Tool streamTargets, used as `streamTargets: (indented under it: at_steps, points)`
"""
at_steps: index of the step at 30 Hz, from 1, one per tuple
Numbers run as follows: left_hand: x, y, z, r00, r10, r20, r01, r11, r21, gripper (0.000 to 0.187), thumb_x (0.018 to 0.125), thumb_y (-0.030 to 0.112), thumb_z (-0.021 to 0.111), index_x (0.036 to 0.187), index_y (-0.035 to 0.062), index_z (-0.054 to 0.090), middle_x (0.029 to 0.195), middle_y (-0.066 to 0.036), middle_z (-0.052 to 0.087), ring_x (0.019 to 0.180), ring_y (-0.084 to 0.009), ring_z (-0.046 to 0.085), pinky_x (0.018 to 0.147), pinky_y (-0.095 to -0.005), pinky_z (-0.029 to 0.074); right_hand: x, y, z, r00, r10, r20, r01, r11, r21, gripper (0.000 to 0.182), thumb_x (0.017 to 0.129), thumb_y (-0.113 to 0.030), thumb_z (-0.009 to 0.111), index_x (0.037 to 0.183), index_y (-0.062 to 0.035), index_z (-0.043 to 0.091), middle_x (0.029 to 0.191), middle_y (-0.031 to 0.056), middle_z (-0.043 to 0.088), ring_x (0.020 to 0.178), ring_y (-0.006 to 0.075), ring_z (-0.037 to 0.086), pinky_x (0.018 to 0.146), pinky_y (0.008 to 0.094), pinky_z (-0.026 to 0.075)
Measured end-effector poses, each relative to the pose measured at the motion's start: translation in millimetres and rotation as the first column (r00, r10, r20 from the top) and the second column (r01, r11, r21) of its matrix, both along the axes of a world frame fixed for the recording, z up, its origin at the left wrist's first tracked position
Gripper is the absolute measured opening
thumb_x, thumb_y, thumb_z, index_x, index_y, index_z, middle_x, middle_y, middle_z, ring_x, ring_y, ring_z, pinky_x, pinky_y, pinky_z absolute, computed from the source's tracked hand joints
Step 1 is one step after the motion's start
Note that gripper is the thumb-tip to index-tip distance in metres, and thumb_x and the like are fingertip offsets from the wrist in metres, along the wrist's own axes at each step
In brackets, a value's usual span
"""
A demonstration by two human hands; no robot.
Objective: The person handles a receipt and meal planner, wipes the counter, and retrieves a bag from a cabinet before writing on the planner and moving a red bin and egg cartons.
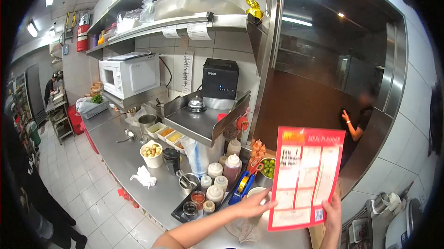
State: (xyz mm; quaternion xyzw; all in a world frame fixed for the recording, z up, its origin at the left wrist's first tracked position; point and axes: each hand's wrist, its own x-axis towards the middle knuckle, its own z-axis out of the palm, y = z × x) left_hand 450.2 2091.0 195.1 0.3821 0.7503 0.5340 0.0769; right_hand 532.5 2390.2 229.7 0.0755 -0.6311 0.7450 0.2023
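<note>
A red-bordered meal planner sheet, with handwriting in its upper left box, is held up at the right of the counter. My right hand grips its lower right edge, thumb across the front. My left hand reaches to the sheet's lower left edge, fingers closed together and fingertips at the border. A small white thing shows between those fingers, too small to name. Just beyond my left hand are a blue tape dispenser, red-handled scissors and a pot of green limes.
A black tray of squeeze bottles and sauce jars stands left of my hands. Farther along the steel counter are a white tub, a black Epson printer and a microwave. People stand beyond the pass window and at far left.
</note>
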Motion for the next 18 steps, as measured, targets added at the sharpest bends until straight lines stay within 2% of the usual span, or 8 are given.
streamTargets:
  at_steps: [2,5,6,8,9,10,14,18]
  points:
    - [6,-15,73,0.987,-0.162,-0.021,0.163,0.968,0.188,0.059,0.092,0.036,0.050,0.133,-0.0028,0.033,0.125,-0.015,0.050,0.115,-0.0214,0.046,0.097,-0.0327,0.038,-32,-32,27,0.994,0.053,-0.090,-0.056,0.998,-0.034,0.046,0.081,0.005,0.054,0.126,0.0015,0.043,0.119,0.0114,0.056,0.105,0.0189,0.056,0.092,0.0322,0.044]
    - [-11,-37,128,0.999,-0.038,0.001,0.037,0.964,0.264,0.044,0.095,0.031,0.044,0.125,-0.0011,0.046,0.119,-0.011,0.056,0.109,-0.0180,0.050,0.094,-0.0338,0.040,-80,-66,73,0.966,0.212,-0.151,-0.209,0.977,0.035,0.049,0.082,0.002,0.056,0.129,0.0019,0.040,0.123,0.0107,0.053,0.111,0.0181,0.052,0.096,0.0321,0.040]
    - [-23,-46,142,0.987,0.076,-0.143,-0.043,0.974,0.220,0.043,0.096,0.032,0.042,0.124,-0.0016,0.047,0.116,-0.011,0.057,0.107,-0.0176,0.052,0.093,-0.0333,0.041,-99,-70,93,0.952,0.290,-0.101,-0.280,0.954,0.102,0.049,0.083,-0.001,0.057,0.129,0.0021,0.040,0.123,0.0098,0.052,0.112,0.0173,0.051,0.096,0.0323,0.040]
    - [-46,-62,164,0.985,0.108,-0.132,-0.064,0.952,0.299,0.039,0.097,0.026,0.040,0.123,-0.0025,0.048,0.115,-0.012,0.058,0.106,-0.0186,0.053,0.093,-0.0335,0.041,-142,-82,147,0.976,0.145,-0.162,-0.076,0.925,0.373,0.043,0.091,-0.016,0.054,0.129,-0.0017,0.041,0.110,0.0054,0.058,0.094,0.0111,0.055,0.075,0.0225,0.046]
    - [-55,-71,176,0.941,0.207,-0.269,-0.127,0.949,0.288,0.039,0.097,0.026,0.039,0.120,-0.0034,0.048,0.110,-0.018,0.059,0.104,-0.0283,0.055,0.090,-0.0366,0.042,-162,-94,184,0.968,0.060,-0.244,0.067,0.874,0.482,0.039,0.092,-0.021,0.053,0.127,-0.0044,0.044,0.099,0.0021,0.058,0.079,0.0065,0.053,0.061,0.0181,0.041]
    - [-63,-78,186,0.866,0.298,-0.401,-0.190,0.939,0.288,0.039,0.096,0.027,0.038,0.117,-0.0043,0.049,0.105,-0.025,0.060,0.103,-0.0380,0.057,0.088,-0.0397,0.044,-194,-101,218,0.893,0.057,-0.447,0.176,0.869,0.463,0.035,0.092,-0.024,0.052,0.121,-0.0047,0.049,0.097,0.0015,0.059,0.075,0.0064,0.053,0.059,0.0183,0.040]
    - [-70,-97,224,0.773,0.427,-0.470,-0.352,0.904,0.243,0.037,0.095,0.020,0.038,0.123,-0.0034,0.043,0.099,-0.031,0.058,0.099,-0.0472,0.051,0.085,-0.0466,0.043,-249,-179,371,0.746,0.152,-0.649,0.098,0.938,0.332,0.044,0.095,-0.044,0.038,0.110,-0.0083,0.059,0.108,0.0041,0.063,0.100,0.0130,0.057,0.084,0.0312,0.040]
    - [-95,-105,230,0.744,0.498,-0.446,-0.391,0.865,0.314,0.037,0.094,0.015,0.036,0.126,-0.0020,0.041,0.097,-0.031,0.058,0.096,-0.0471,0.053,0.083,-0.0480,0.043,-304,-245,452,0.743,0.205,-0.637,0.058,0.929,0.366,0.058,0.095,-0.051,0.031,0.105,-0.0052,0.064,0.109,0.0072,0.064,0.108,0.0172,0.056,0.086,0.0322,0.040]
